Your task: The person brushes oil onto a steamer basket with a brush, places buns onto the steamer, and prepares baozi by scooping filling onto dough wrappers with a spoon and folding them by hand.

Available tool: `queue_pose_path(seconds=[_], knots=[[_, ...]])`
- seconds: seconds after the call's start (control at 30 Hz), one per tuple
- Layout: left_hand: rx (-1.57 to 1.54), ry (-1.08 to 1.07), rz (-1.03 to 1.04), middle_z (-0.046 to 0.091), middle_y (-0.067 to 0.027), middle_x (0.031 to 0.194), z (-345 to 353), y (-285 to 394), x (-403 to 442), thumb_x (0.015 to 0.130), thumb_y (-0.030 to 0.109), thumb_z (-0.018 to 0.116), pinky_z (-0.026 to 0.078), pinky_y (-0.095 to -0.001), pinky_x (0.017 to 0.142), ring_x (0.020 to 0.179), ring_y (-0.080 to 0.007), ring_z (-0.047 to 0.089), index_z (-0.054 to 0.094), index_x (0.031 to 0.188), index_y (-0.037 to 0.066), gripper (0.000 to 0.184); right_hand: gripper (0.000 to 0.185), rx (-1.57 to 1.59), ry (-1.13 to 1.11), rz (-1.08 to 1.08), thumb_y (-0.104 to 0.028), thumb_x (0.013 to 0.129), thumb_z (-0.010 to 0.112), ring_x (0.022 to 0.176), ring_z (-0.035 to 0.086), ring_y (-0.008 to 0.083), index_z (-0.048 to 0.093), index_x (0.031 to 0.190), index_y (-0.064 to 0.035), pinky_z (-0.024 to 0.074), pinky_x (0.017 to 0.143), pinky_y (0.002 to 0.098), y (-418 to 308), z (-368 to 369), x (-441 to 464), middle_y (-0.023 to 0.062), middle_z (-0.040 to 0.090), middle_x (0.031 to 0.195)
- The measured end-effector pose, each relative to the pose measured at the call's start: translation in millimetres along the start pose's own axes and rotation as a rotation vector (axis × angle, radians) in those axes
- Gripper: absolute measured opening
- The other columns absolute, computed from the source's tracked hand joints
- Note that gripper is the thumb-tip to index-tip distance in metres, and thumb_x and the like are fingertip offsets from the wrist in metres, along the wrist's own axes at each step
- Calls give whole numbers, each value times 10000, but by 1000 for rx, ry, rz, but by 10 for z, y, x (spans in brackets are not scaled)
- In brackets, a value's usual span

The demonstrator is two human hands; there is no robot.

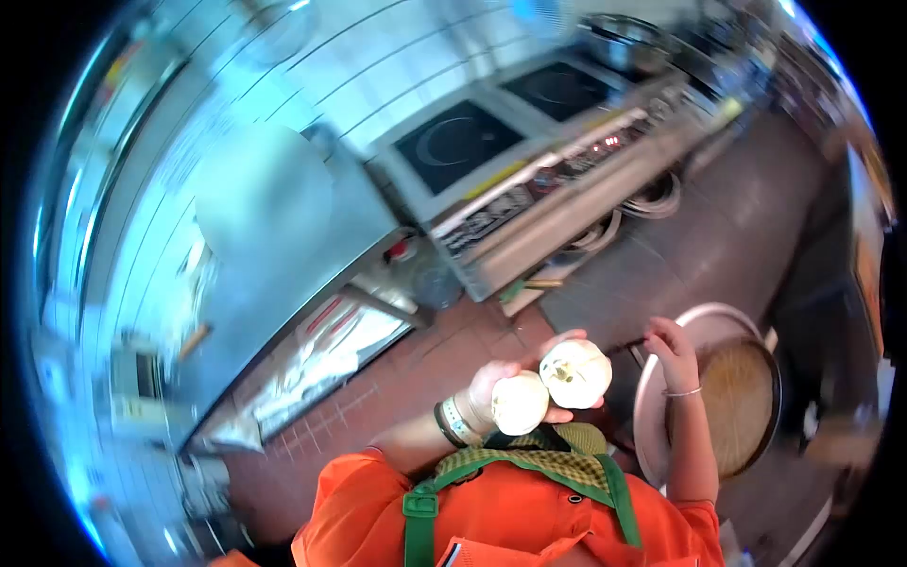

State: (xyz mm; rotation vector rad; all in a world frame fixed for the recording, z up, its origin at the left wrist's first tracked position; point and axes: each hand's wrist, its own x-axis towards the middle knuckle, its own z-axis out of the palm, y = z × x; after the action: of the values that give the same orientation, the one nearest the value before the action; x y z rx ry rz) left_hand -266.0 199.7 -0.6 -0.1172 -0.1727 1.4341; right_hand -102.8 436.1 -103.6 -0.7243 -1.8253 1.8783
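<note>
Our left hand (486, 386) is opened fairly wide, palm turned up and fingers spread under two pale, round bulbs (575, 374), which it holds. They sit side by side, one near the wrist and the other towards the fingers. Our right hand (673, 348) is raised near the tub (650, 416), its fingers partly bent and narrowly parted, and we see nothing held in it; we cannot tell whether it touches the rim.

We count two bulbs, one in front of each other along the same hand, and one pink tub. One round pan (737, 406) with a brownish inside overlaps the tub, behind our right forearm. Several bands (457, 421) circle our left wrist and one thin bracelet (682, 392) our right.

Further off, we see one hob (397, 142) with two black plates (459, 144), and one pot (627, 45) near its far end. To the left stands one metal worktop (274, 274), above the red tiled floor (472, 342).
</note>
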Motion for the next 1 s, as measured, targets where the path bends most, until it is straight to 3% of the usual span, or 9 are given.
queue_pose_path(seconds=[0.1,0.2,0.3,0.5,0.57,0.67,0.83,0.87,1.0], knots=[[52,9,253,143,-206,1382,139,395,-889,650,86,675,345,-592,915,1231,-513,136,162,1361,219,887,286,-142,-288,-207,-27,805,545,828,533,95,520,1090,-26,425,738,212,-670,1247,526,23,568,885],[222,-33,571,218,-213,1358,150,514,-1638,704,139,631,383,-518,923,1224,-499,195,116,1371,129,843,332,-196,-610,-290,-55,799,569,862,547,122,500,1124,-45,446,776,239,-927,2377,934,46,569,929],[329,87,926,250,-199,1349,95,530,-2199,736,297,584,430,-474,892,1232,-463,226,153,1369,162,777,389,-248,-841,-332,-69,778,595,818,538,118,463,1144,-60,456,735,246,-869,3399,1467,48,544,911],[222,137,1325,271,-174,1343,3,779,-2768,714,337,598,472,-438,847,1234,-451,228,178,1365,201,787,477,-525,-758,-492,-172,745,636,854,548,218,438,1165,-64,448,776,313,-706,5248,2683,114,547,946],[264,180,1419,236,-115,1363,-50,1030,-2936,712,387,595,480,-425,830,1244,-423,202,199,1358,228,774,486,-587,-702,-562,-179,744,634,890,540,243,433,1171,-65,437,802,329,-656,5832,3126,130,541,974],[392,211,1510,240,-117,1359,-66,1473,-3039,717,421,552,342,-475,960,1255,-344,232,176,1366,200,781,494,-748,-597,-711,-191,746,625,960,517,283,427,1183,-75,414,849,355,-678,6541,3860,148,526,1033],[240,471,1851,285,-200,1318,257,2313,-3075,671,441,616,516,-422,766,1133,-479,356,210,1344,251,808,502,-1008,-494,-765,-190,727,644,1005,470,324,432,1172,-92,411,848,389,-803,7624,4956,138,494,1087],[210,261,1761,302,-214,1301,321,2426,-3177,671,454,613,535,-411,715,1080,-484,409,220,1340,243,804,513,-1042,-493,-775,-206,728,645,1012,463,322,428,1184,-116,409,855,387,-792,7809,5162,132,490,1095],[265,380,1815,274,-145,1321,388,2879,-3361,705,492,557,537,-367,676,1069,-379,399,212,1340,322,742,390,-1154,-590,-741,-265,748,629,1022,457,306,521,1114,-184,401,860,371,-683,8348,5703,97,491,1097]])
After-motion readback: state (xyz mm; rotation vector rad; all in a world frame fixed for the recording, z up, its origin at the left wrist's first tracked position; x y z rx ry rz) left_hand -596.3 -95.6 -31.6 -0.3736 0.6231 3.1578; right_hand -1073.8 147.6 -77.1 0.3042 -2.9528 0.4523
